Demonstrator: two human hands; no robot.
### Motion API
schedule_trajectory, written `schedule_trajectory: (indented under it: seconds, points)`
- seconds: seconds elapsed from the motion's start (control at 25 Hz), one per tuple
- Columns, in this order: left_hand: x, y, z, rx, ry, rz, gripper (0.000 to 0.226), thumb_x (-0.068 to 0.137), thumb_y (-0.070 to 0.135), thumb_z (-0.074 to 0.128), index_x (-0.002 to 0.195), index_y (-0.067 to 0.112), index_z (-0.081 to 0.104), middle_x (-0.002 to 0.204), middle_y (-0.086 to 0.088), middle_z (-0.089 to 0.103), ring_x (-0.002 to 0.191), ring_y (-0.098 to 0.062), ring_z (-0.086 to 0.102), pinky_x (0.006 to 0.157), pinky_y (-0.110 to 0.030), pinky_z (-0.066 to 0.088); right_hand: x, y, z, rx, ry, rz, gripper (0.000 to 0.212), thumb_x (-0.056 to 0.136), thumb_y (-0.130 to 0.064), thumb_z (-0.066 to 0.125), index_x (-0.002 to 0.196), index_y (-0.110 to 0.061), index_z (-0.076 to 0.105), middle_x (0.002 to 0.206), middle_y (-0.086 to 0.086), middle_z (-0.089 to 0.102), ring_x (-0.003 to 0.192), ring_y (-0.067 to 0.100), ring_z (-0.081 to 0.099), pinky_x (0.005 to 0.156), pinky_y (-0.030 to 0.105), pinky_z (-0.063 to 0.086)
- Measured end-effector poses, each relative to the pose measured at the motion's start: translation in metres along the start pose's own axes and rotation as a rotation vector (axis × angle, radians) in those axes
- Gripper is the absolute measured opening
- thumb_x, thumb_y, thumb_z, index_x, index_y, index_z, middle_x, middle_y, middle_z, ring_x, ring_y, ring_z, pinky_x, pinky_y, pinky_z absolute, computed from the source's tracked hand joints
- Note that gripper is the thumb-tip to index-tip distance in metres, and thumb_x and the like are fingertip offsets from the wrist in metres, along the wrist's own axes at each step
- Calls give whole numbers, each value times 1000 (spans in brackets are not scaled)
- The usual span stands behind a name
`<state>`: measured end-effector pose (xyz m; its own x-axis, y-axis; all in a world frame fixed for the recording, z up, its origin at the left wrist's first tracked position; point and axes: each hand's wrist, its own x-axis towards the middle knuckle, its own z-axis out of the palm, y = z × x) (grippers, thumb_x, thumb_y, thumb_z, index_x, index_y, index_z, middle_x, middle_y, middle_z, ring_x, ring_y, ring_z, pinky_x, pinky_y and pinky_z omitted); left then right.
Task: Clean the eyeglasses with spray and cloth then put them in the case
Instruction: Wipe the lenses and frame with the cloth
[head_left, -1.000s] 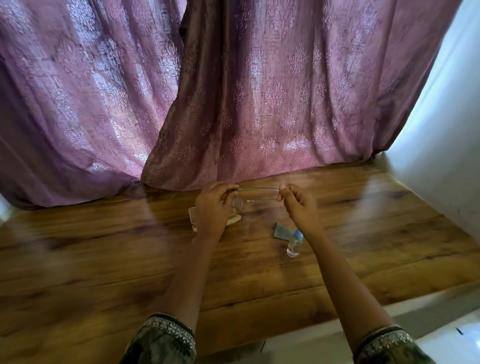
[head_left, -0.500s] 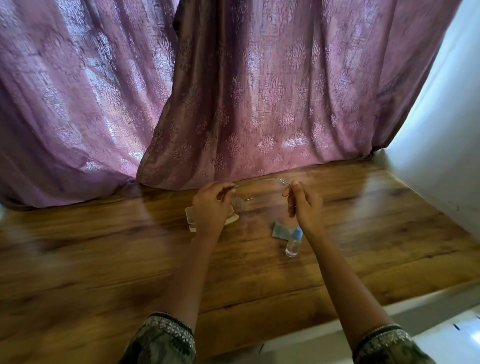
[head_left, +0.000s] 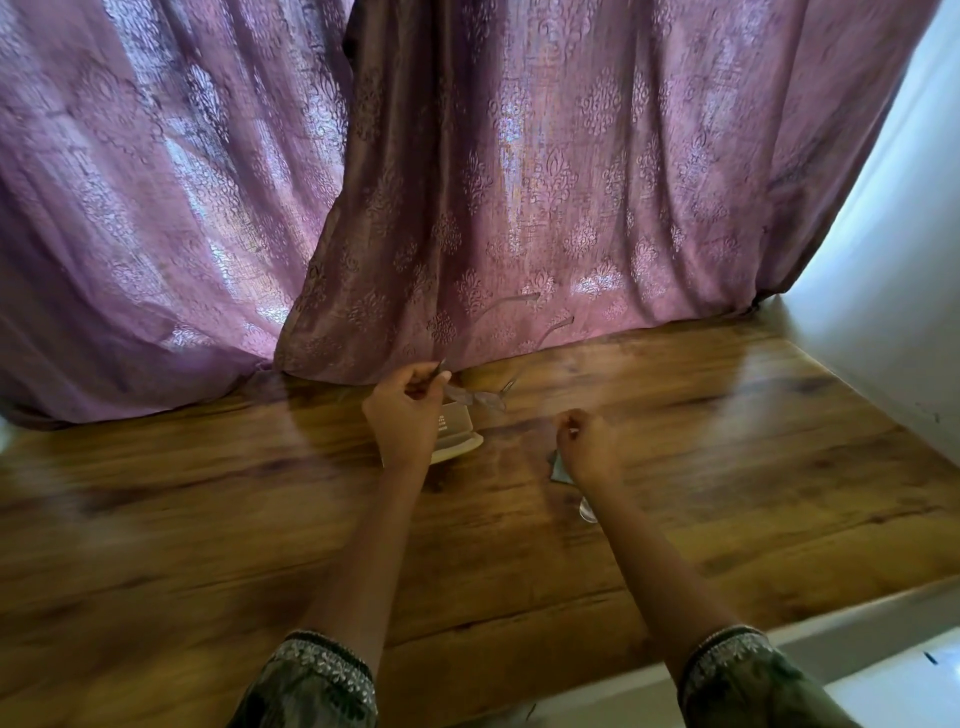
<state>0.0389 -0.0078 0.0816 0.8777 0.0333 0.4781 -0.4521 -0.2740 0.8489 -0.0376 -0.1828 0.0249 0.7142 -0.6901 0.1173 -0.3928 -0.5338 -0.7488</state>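
Wooden table (head_left: 208, 519) — left hand (head_left: 408, 415) pinches the glasses (head_left: 480, 399), right hand (head_left: 589, 449) curled over the cloth (head_left: 558, 472), grip unclear — wiping, casing apparently left.

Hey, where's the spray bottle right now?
In the head view the spray bottle sits on the wooden table right of centre, mostly hidden behind the right forearm, just nearer the camera than the cloth under the right hand.

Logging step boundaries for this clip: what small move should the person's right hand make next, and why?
Probably lower the right hand a little to pick up the spray bottle just under its wrist. The left hand holds the eyeglasses unfolded over the case, the right hand looks empty, and spraying comes before the cloth.
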Motion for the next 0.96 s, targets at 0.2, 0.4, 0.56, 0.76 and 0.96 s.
schedule_trajectory:
  seconds: [0.2,0.4,0.56,0.76,0.96]
  points:
    - [10,-4,-1,11,-17,-32,17,76,16,73,90,6,72,76,6,65,63,4,56,61,3,42,-4,0,24,-315,-230,71,28,93,-4,37,113,0,56,123,16,58,114,28,55,92,28,41]
    - [14,-13,2,12,-42,-47,17,76,16,73,90,6,72,76,6,65,64,8,55,61,2,42,-4,-6,32,-373,-315,135,29,95,-4,35,119,-1,52,128,14,55,118,26,53,99,31,41]
    - [16,-17,3,15,-55,-47,17,77,16,73,90,7,72,76,6,65,65,9,55,60,3,42,-6,-2,33,-491,-414,116,30,96,-8,37,122,-2,50,131,14,53,121,27,50,105,35,37]
    - [21,-19,4,6,-75,-83,14,78,18,72,88,9,71,74,3,67,63,6,57,58,2,42,-3,-6,34,-607,-411,33,31,97,-9,34,124,0,45,131,15,51,122,28,48,105,35,36]
    - [24,-19,8,-124,-90,-259,13,80,23,69,83,10,67,67,0,68,61,-8,64,62,-14,50,-8,-2,36,-494,-228,18,23,91,-6,42,103,-2,61,108,15,66,97,27,63,84,36,53]
